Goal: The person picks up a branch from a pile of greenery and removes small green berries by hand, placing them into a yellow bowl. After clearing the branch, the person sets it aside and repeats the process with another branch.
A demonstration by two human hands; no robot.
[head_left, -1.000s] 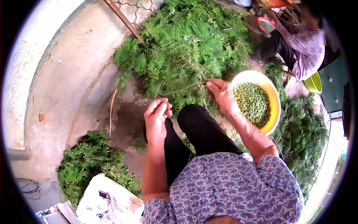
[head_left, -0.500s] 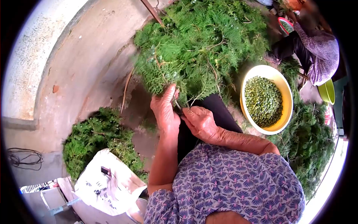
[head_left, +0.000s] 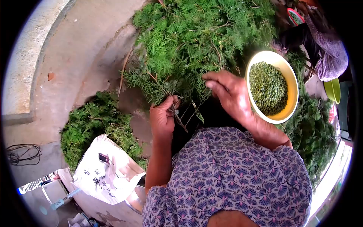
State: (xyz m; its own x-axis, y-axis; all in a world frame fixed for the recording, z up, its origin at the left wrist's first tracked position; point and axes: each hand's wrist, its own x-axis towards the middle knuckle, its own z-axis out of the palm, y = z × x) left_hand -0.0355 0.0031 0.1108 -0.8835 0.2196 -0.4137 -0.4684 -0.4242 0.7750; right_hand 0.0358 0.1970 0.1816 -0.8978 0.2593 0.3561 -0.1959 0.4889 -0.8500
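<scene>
My left hand (head_left: 163, 115) is closed around the woody stem of a leafy evergreen branch (head_left: 155, 85), and the bare stem end sticks out below the fingers. My right hand (head_left: 234, 96) is to the right of that branch, apart from the stem, fingers stretched toward the foliage and nothing visible in them. It is close to the left rim of a yellow bowl (head_left: 294, 96) filled with small round green fruits (head_left: 268, 89). A large pile of cut evergreen branches (head_left: 204, 34) lies in front of both hands. A narrow patterned strip (head_left: 197, 112) shows between the hands over the dark lap.
A smaller heap of greenery (head_left: 96, 123) lies at left, beside a white sack (head_left: 109, 170) with dark writing. More branches (head_left: 314, 128) lie at right. A seated person (head_left: 329, 53) is at upper right, near a green basin (head_left: 332, 90). A coiled cable (head_left: 23, 154) lies far left.
My right hand has left the stem and moved up and right toward the bowl, its fingers now extended. My left hand still grips the branch, which is lower. The whole view has shifted slightly.
</scene>
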